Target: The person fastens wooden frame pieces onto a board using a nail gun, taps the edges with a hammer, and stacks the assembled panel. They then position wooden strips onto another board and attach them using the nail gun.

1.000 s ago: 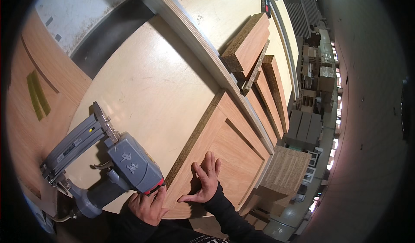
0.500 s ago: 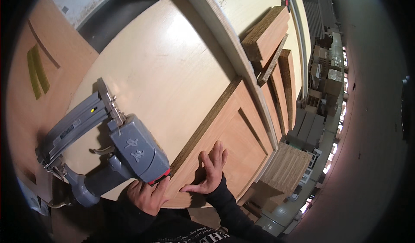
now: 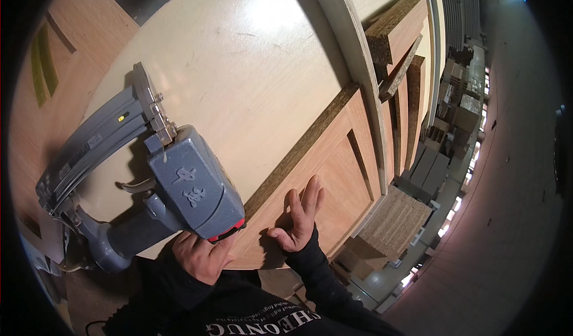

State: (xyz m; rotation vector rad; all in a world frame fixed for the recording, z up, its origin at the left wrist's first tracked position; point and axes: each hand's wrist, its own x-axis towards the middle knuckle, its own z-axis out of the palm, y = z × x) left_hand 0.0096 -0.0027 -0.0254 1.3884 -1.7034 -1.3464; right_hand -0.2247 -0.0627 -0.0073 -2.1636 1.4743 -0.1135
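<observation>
A light wood-veneer panel [image 3: 334, 163] with chipboard edges and a recessed groove lies on the pale tabletop [image 3: 233, 67]. At its near left corner my left hand [image 3: 202, 259] pinches the panel's edge, with some fingertips hidden beside the nail gun. My right hand [image 3: 301, 216] is open over the panel, fingers spread and pointing away; whether it touches the surface I cannot tell. A grey pneumatic nail gun [image 3: 197, 183] with a red end cap rests on its side at the left, right against my left fingers.
A raised pale wooden rail [image 3: 361, 49] runs beyond the panel. Behind it lie several chipboard-edged pieces [image 3: 397, 28]. To the right stands a stack of boards [image 3: 397, 222]. At the far left, yellow-green strips [image 3: 43, 67] lie on a brown board [image 3: 98, 19].
The view has shifted, so the panel and rail appear farther right and higher. My right thumb has drawn in toward the palm. My left hand keeps its place at the corner.
</observation>
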